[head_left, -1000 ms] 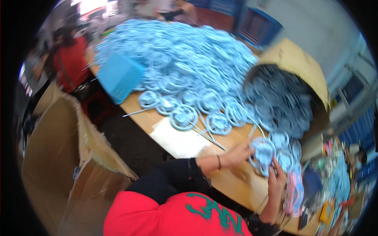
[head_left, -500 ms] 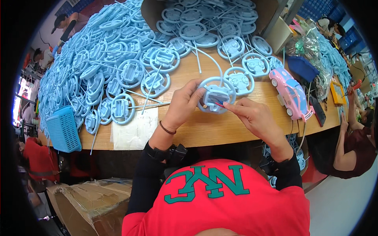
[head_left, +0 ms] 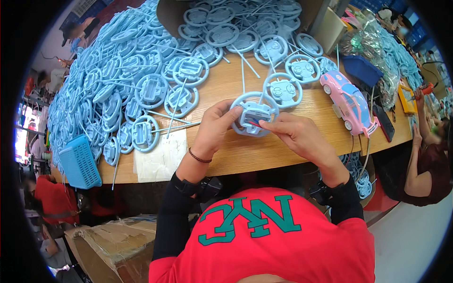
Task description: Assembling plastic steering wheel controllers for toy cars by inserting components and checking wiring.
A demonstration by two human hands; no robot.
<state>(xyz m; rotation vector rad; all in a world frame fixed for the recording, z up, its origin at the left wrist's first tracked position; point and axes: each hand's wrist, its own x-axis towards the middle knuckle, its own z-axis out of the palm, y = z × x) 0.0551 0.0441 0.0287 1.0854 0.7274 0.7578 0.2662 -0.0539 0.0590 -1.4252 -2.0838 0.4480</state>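
Observation:
A light blue toy steering wheel [head_left: 257,113] is held just above the near part of the table, its open compartment facing up. My left hand [head_left: 218,125] grips its left rim, the thumb lying on top. Over the wheel's lower right, my right hand [head_left: 296,135] pinches a thin red and blue piece [head_left: 256,124] at the compartment; it looks like wires, but the fingers partly cover it. A pale blue cord leads up from the wheel. Just beyond lies another steering wheel [head_left: 283,89], its button side up.
Many similar wheels are heaped [head_left: 113,70] on the left. A blue basket [head_left: 80,162] and a white sheet [head_left: 160,158] lie near the front edge. On the right are a pink toy car [head_left: 349,101], a dark blue bin [head_left: 362,70] and a dark phone-like object [head_left: 383,123]. Other people work at both sides.
The view has shifted slightly. The held wheel's cord, which arched up to the left, now runs more nearly straight up. My right fingertips have moved a little further in over the compartment.

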